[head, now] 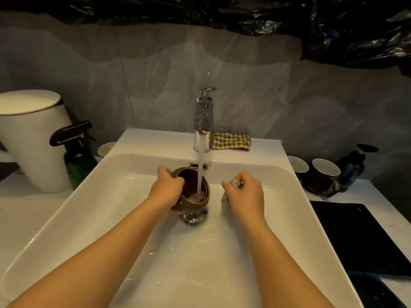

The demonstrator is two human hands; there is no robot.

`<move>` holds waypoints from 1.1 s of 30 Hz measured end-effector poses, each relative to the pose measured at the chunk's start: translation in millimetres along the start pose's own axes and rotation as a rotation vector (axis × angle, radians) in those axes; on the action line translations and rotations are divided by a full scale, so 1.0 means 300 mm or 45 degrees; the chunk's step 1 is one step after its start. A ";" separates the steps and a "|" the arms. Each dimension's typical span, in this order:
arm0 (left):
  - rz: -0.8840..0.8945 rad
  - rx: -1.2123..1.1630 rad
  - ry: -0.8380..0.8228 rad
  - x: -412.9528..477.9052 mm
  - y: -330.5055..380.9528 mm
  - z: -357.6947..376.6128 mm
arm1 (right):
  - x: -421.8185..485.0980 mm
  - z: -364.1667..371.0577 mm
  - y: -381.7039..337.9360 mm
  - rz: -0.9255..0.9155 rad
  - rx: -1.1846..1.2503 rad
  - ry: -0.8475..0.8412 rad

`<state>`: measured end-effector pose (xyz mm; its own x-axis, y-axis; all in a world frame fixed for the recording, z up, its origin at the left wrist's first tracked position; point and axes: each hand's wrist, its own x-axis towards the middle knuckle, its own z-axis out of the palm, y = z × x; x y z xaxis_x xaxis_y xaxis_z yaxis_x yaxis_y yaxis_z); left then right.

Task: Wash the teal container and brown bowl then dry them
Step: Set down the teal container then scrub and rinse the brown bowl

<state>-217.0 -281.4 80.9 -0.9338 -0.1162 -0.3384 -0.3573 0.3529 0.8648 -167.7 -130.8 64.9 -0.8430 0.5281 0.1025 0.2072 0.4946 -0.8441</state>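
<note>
In the middle of the white sink, my left hand grips the rim of the brown bowl and tilts it under the running tap. Water pours into the bowl and foams at its bottom. To the right, my right hand holds a soapy sponge above the basin floor. A teal container shows partly at the bottom right corner, beside the sink.
A checked cloth lies behind the tap. A white bin and a dark spray bottle stand left of the sink. Two mugs and a pump bottle stand at the right, with a black mat in front.
</note>
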 end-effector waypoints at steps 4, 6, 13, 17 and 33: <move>-0.195 -0.263 -0.177 0.001 -0.046 0.012 | 0.001 0.018 -0.020 -0.189 -0.227 0.126; -0.154 -0.270 -0.191 0.014 -0.056 0.008 | 0.016 0.033 -0.042 -0.366 -0.262 0.175; -0.221 -0.591 -0.293 0.023 -0.064 -0.014 | 0.003 0.094 -0.047 -0.497 -0.165 -0.300; -0.086 -0.594 -0.157 0.034 -0.061 -0.015 | -0.004 0.043 -0.068 -0.292 0.319 -0.506; 0.042 -0.469 -0.283 -0.012 -0.045 0.011 | -0.039 0.060 -0.069 -0.455 0.394 -0.340</move>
<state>-208.8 -282.6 69.2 -0.9326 0.1067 -0.3449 -0.3476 -0.0069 0.9376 -171.2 -159.5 71.8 -0.9393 0.1508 0.3083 -0.2374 0.3634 -0.9009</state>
